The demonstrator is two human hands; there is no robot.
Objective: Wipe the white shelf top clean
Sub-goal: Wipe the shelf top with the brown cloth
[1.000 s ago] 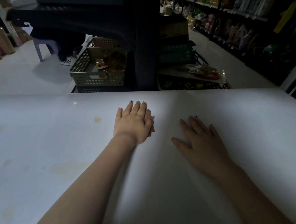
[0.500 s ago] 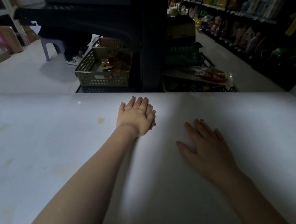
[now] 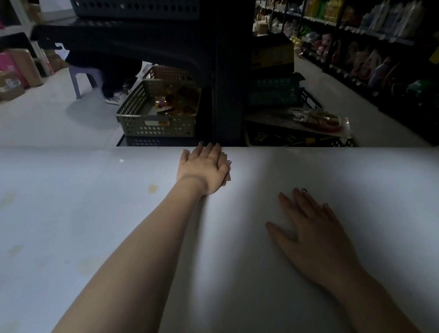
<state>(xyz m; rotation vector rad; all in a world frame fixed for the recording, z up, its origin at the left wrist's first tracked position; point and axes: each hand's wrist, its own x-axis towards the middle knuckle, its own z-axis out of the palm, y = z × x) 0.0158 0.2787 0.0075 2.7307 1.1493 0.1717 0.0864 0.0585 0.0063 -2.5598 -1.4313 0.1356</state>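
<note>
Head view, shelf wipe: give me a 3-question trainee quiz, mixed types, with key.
1. True or false: the right hand lies flat and spread on the white shelf top with nothing under it.
2. Multiple choice: where is the left hand? A) at the near edge B) at the far edge, fingers reaching the rim C) lifted off the surface
3. Short answer: what small mark lies on the top just left of the left wrist?

Key
1. True.
2. B. A small piece of wiping material, mostly hidden, peeks out from under its right side.
3. A yellowish stain, not yet wiped.
</note>
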